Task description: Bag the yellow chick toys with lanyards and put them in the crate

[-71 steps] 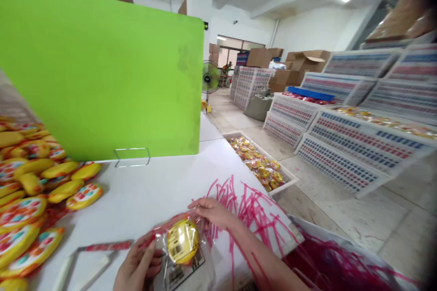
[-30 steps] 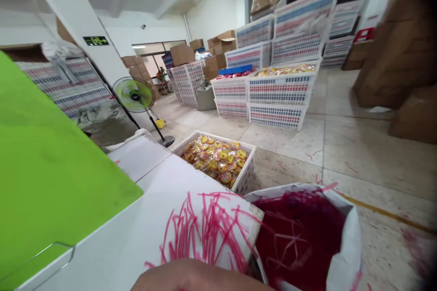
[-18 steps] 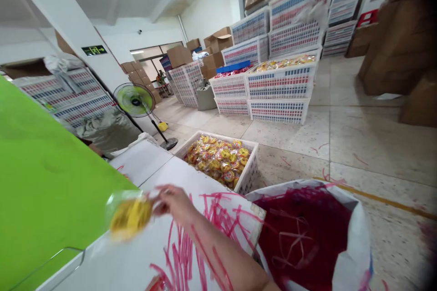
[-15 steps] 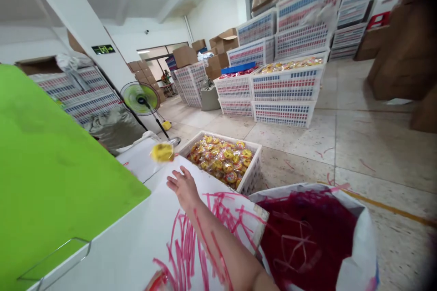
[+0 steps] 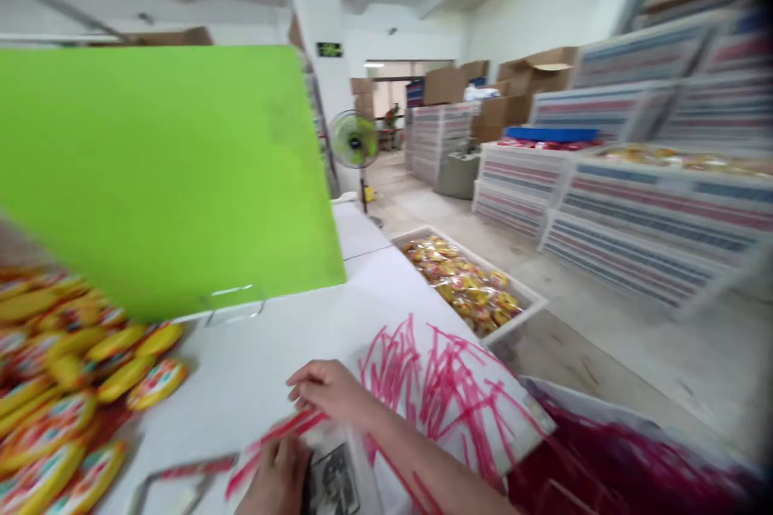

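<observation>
At the bottom middle, my left hand (image 5: 279,473) lies low with its fingers bunched; whatever they hold, if anything, is hidden. Beside it is a whitish device with a dark metal plate (image 5: 333,483), and red tape (image 5: 250,463) runs past the fingers. My right hand (image 5: 326,390) hovers just above the device, fingers loosely bent and apart, nothing visible in them. To the left lies a pile of yellow, oval, flat pieces with coloured printing (image 5: 66,418). Cut pink strips (image 5: 447,378) are spread over the white table (image 5: 241,354) beside my right forearm.
A green board (image 5: 181,177) stands on the table, with a bent wire (image 5: 235,306) at its foot. Right of the table is a crate (image 5: 531,310) of wrapped yellow pieces. A bag of red strips (image 5: 561,451) sits at lower right. A fan (image 5: 354,141) and stacked crates (image 5: 525,193) stand behind.
A yellow piece was in the air near my outstretched right hand; now that hand is back by the device. My view has turned left, bringing my left hand and the yellow pile into sight.
</observation>
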A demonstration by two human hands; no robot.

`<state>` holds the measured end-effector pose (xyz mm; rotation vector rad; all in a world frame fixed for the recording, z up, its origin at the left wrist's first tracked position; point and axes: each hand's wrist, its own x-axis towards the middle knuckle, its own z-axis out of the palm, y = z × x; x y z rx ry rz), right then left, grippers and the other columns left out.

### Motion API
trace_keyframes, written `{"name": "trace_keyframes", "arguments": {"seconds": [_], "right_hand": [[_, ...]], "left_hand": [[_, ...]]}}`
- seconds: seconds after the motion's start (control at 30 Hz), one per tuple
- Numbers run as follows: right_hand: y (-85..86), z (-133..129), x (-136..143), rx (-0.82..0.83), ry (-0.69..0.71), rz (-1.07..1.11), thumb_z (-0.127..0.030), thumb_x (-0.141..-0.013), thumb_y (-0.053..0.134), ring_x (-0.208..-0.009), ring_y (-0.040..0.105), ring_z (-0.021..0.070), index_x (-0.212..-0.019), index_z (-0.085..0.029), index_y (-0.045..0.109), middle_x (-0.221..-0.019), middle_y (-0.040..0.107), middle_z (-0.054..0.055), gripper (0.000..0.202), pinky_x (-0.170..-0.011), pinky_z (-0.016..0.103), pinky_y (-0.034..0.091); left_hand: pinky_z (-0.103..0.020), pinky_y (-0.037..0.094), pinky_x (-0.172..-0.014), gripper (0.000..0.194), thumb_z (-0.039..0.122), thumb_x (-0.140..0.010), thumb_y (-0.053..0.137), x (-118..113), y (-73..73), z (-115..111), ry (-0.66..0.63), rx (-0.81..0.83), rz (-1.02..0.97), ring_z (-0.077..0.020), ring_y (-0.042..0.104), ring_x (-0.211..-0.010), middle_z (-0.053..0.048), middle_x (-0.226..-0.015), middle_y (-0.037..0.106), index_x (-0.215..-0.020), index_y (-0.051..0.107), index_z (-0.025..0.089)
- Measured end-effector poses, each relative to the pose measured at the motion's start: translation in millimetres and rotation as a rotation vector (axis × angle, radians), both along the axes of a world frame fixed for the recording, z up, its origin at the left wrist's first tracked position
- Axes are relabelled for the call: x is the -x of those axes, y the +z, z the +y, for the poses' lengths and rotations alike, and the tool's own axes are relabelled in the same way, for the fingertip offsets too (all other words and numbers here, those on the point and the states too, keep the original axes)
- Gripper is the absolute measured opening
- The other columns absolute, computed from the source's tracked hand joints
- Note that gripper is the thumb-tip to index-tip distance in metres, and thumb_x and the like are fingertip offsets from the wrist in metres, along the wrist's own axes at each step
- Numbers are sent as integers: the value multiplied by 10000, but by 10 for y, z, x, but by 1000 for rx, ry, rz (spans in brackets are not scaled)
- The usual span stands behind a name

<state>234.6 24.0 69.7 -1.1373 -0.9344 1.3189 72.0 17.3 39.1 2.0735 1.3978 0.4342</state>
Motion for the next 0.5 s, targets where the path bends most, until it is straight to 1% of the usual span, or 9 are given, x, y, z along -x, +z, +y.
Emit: {"name": "trace_keyframes", "arguments": {"seconds": [0.03, 0.07, 0.13, 0.17, 0.2, 0.23, 0.3, 0.4, 0.5], "right_hand": [[-23, -9, 48, -10, 30, -87, -250, -784, 587, -656, 613, 104, -980, -160, 686, -795, 686, 18, 237, -678, 260, 475], [-55, -22, 103, -31, 56, -173, -238, -796, 561, -705, 624, 117, -1005, -168, 680, -830, 694, 23, 250, -713, 273, 480], [-141, -46, 217, -60, 129, -312, -243, -798, 552, -776, 634, 152, -1005, -166, 676, -865, 695, 40, 254, -744, 296, 487], [-192, -52, 267, -58, 164, -331, -265, -803, 549, -789, 636, 162, -1045, -168, 659, -888, 694, 47, 283, -739, 301, 493], [-246, -50, 309, -40, 178, -319, -292, -803, 549, -777, 639, 170, -1088, -168, 634, -909, 692, 55, 322, -709, 304, 500], [-299, -42, 341, -27, 181, -302, -330, -808, 547, -778, 641, 178, -1113, -173, 615, -933, 690, 62, 350, -681, 305, 505], [-389, -9, 378, 4, 179, -292, -392, -798, 563, -774, 647, 193, -1101, -177, 609, -928, 691, 67, 374, -655, 309, 510], [-461, 61, 386, 18, 186, -327, -449, -785, 583, -812, 657, 214, -1078, -184, 618, -914, 693, 71, 397, -688, 325, 517], [-495, 111, 392, 13, 204, -340, -476, -787, 587, -865, 653, 221, -1115, -185, 601, -960, 689, 81, 439, -749, 339, 516]], "left_hand": [[-347, 512, -754, 263, 327, -893, 399, 11, -52, -29, -32, -75, 141, -248, 647, -886, -97, -1016, 623, -940, 629, 208], [-322, 505, -716, 316, 288, -924, 326, 20, -94, -63, -48, -119, 258, -226, 645, -859, -111, -1050, 604, -998, 615, 183], [-280, 497, -685, 320, 240, -941, 323, 28, -143, -113, -52, -174, 367, -212, 634, -900, -130, -1106, 580, -1112, 583, 167], [-268, 496, -698, 323, 189, -932, 345, 31, -155, -123, -95, -196, 387, -215, 618, -962, -129, -1128, 573, -1172, 562, 182], [-266, 500, -702, 345, 160, -926, 363, 35, -160, -125, -96, -210, 400, -218, 609, -989, -132, -1152, 563, -1226, 532, 186], [-270, 507, -703, 367, 149, -927, 367, 40, -162, -123, -71, -218, 412, -217, 613, -972, -144, -1163, 556, -1270, 497, 167], [-288, 519, -710, 373, 157, -932, 376, 51, -161, -125, -50, -230, 400, -220, 614, -949, -136, -1121, 565, -1292, 474, 164], [-331, 533, -685, 384, 171, -932, 380, 67, -157, -150, -44, -231, 383, -236, 618, -901, -140, -1088, 566, -1310, 446, 154], [-340, 531, -699, 393, 184, -928, 394, 116, -143, -160, -54, -230, 305, -226, 627, -867, -164, -1134, 560, -1315, 440, 131]]}}
